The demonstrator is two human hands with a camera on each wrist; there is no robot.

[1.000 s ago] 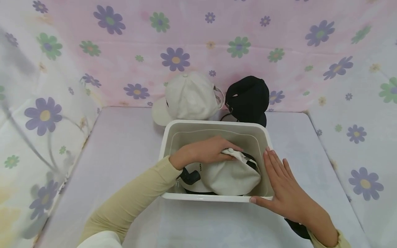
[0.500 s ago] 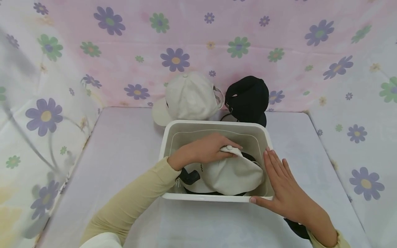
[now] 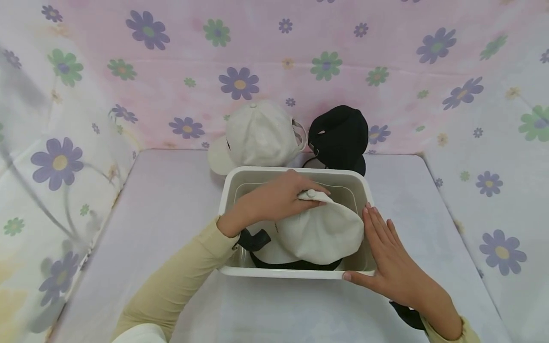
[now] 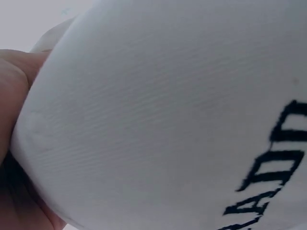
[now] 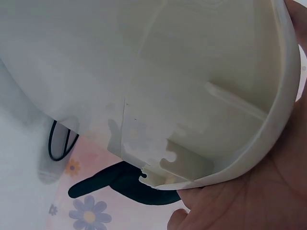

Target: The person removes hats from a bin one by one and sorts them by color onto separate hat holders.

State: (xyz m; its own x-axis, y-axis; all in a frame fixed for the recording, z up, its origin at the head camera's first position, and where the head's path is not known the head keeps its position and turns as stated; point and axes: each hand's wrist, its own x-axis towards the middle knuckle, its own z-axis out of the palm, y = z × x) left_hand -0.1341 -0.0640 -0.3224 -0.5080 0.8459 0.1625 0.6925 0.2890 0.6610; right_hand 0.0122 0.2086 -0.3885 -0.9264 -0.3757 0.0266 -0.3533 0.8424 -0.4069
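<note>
Okay, head view first: I've got the left hand [image 3: 279, 195] reaching into the white bin [image 3: 296, 274], thumb and fingers pinching the pale cap [image 3: 326, 233] near its top button. That cap is inside the bin, tilted, crown toward the right end, brim toward the left. Something black [image 3: 300, 265] shows under its near edge; can't tell what it is. Right hand [image 3: 394, 257] isn't gripping: fingers straight, laid along the bin's right side, thumb at the near rim corner. Behind the bin, on the table [image 3: 171, 200], an off-white cap [image 3: 261, 133] sits on the left with its brim pointing left, a black cap [image 3: 339, 136] just to its right. Flowered cloth [image 3: 274, 52] behind both.

Left wrist view: pale cap fabric fills most of my frame, dark letters [image 4: 283, 155] at lower right, partly cut off. Part of the hand shows at the left edge, against the fabric.

Right wrist view: palm against the bin's curved lip, ribs visible on the plastic. Beyond it, a dark strap-like piece [image 5: 134, 187] over the flowered cloth.
</note>
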